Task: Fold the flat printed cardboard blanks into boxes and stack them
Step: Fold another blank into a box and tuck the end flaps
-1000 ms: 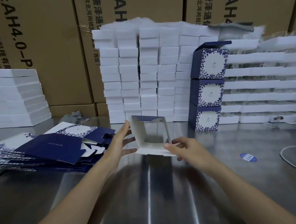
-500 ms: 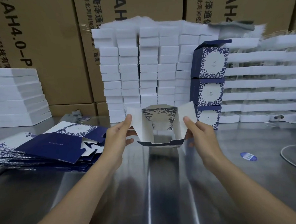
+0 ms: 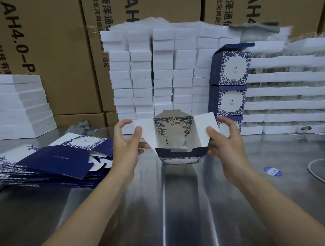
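A half-folded blue-and-white floral box [image 3: 179, 140] hangs above the steel table [image 3: 170, 205], its open end towards me. White side flaps spread left and right, and a dark blue notched flap lies along the near edge. My left hand [image 3: 126, 142] pinches the left flap with thumb and fingers. My right hand [image 3: 225, 139] pinches the right flap the same way. A fanned pile of flat printed blanks [image 3: 54, 159] lies at the left. Three folded boxes [image 3: 230, 80] stand stacked at the back right.
Tall stacks of white foam blocks [image 3: 156, 73] fill the back, with more at the left [image 3: 19, 105] and right [image 3: 289, 92]. Brown cartons [image 3: 50, 44] stand behind. A blue sticker [image 3: 272, 171] and a white cable [image 3: 318, 170] lie on the right.
The box was turned from lying on its side to open end facing me. Both hands shifted onto its side flaps and spread them outward.
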The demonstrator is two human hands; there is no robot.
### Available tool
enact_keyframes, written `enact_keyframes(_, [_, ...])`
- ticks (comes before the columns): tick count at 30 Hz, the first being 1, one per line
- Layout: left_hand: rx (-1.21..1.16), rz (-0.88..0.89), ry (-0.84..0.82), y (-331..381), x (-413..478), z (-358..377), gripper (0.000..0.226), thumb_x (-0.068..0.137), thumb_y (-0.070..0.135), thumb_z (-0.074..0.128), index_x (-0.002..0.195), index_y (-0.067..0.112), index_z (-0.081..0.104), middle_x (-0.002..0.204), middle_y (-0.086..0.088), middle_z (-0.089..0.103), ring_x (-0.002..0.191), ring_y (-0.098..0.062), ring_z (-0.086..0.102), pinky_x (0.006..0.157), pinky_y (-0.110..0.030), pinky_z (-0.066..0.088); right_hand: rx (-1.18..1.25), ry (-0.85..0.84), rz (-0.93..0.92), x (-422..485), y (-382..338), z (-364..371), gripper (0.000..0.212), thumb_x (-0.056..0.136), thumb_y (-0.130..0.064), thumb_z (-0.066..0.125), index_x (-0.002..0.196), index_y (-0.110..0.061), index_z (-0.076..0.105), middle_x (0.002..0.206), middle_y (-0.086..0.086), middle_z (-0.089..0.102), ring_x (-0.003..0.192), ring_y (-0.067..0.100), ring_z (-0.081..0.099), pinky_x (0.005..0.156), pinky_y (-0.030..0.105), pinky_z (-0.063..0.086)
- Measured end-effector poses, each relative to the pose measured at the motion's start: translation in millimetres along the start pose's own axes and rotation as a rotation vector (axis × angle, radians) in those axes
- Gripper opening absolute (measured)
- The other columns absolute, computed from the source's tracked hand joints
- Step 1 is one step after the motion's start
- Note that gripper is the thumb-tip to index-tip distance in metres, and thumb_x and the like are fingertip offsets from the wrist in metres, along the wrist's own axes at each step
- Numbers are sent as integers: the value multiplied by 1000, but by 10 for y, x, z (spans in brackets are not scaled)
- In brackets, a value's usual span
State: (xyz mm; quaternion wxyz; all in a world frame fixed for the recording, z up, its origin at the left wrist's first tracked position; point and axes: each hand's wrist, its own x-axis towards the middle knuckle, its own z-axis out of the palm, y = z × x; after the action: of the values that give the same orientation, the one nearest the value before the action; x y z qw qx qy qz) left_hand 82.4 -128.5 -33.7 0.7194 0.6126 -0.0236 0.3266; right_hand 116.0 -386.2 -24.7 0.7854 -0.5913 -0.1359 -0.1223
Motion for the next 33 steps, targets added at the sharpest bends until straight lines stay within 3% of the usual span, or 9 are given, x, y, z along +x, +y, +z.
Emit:
enact_keyframes(4, [361,320,-122,29,-55,-2,20,110,29,55,112,43,70,87,10,72,71,-7,58,63,-37,56,-385,-66,-364,6,21,-34,34,105,-5,57,112,-35,71,89,2,73,70,18,61,59,26,55])
enact_keyframes(7, [538,305,-233,28,-76,-69,41,100,24,52,128,45,71,118,30,70,85,-7,62,78,-39,57,-597,-235,-268,48,17,-130,61,97,7,52,130,-42,64,99,-22,67,78,6,63,68,14,49])
enact_keyframes(12, [1052,293,-504,11,-89,-215,96,79,37,63,152,74,12,152,51,26,115,-12,62,79,-32,50,-911,-507,-169,87,45,-312,105,89,3,73,149,-66,20,148,-19,47,114,-8,57,84,18,54])
enact_keyframes(14, [1074,319,-540,-61,-95,-207,108,75,59,77,152,74,3,152,59,6,134,-15,56,89,-33,50,-936,-511,-181,84,72,-312,106,84,-22,89,153,-62,20,157,-18,43,127,4,54,97,29,53])
enact_keyframes(16, [983,314,-502,-126,-102,-179,113,67,77,82,154,71,10,160,48,16,137,-6,52,99,-38,54,-858,-431,-204,78,65,-289,94,81,-41,90,156,-54,34,155,-23,47,127,9,58,102,33,53])
enact_keyframes(19, [752,340,-330,-192,-140,-73,95,73,61,89,151,57,35,145,47,37,126,14,44,89,-21,57,-708,-267,-288,45,69,-215,76,86,-40,86,147,-58,45,137,-28,61,109,14,69,97,40,57])
enact_keyframes(21, [660,379,-192,-197,-180,8,83,78,48,91,146,54,44,139,47,43,123,15,45,86,-5,47,-580,-204,-303,26,92,-150,87,85,-32,88,146,-66,36,132,-17,65,104,19,72,96,44,59])
enact_keyframes(27, [454,302,-59,-108,-201,82,76,81,35,91,142,53,50,141,43,48,126,-4,57,101,-23,48,-361,-76,78,-30,177,3,130,60,-63,92,162,-50,13,136,-3,58,103,2,71,82,25,55])
enact_keyframes(33, [397,240,-137,-45,-227,82,74,82,32,89,142,52,50,140,29,56,121,-13,64,102,-44,56,-78,-206,682,-62,264,2,114,47,-76,94,137,-17,58,129,14,72,99,34,79,73,40,66])
